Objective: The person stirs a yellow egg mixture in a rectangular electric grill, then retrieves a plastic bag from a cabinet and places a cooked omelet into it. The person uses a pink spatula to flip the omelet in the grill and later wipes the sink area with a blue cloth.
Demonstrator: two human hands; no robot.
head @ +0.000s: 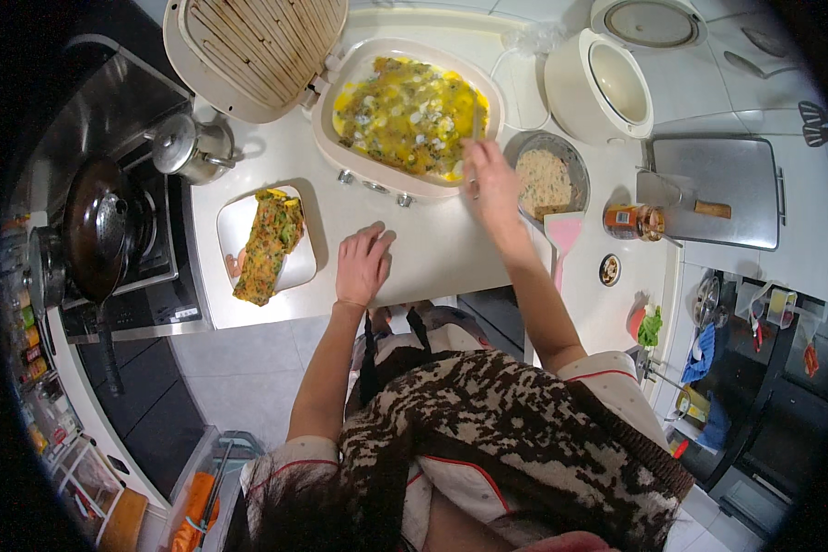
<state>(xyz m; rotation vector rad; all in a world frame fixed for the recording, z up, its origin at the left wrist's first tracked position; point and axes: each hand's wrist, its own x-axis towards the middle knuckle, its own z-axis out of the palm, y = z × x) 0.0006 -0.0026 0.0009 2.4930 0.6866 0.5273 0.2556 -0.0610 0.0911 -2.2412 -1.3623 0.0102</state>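
My right hand (pixel 490 179) is over the right rim of an electric griddle (pixel 324 141). It grips a thin utensil (pixel 475 121), too blurred to name exactly, whose end reaches over the food. Inside the griddle, an egg-covered pancake (pixel 407 114) with green bits fills most of the pan; the egg looks partly liquid. My left hand (pixel 362 259) rests on the counter edge with nothing in it, fingers slightly spread. Left of it, a folded vegetable pancake (pixel 268 248) lies across a white square plate (pixel 303 268) and overhangs its front edge.
The griddle's ridged lid (pixel 262 48) stands raised. At right are a metal bowl of batter (pixel 545 176), a pink spatula (pixel 564 234), a jar (pixel 631 222) and a rice cooker (pixel 579 90) with its lid up. A metal pot (pixel 186 148) and a wok (pixel 93 228) are at left.
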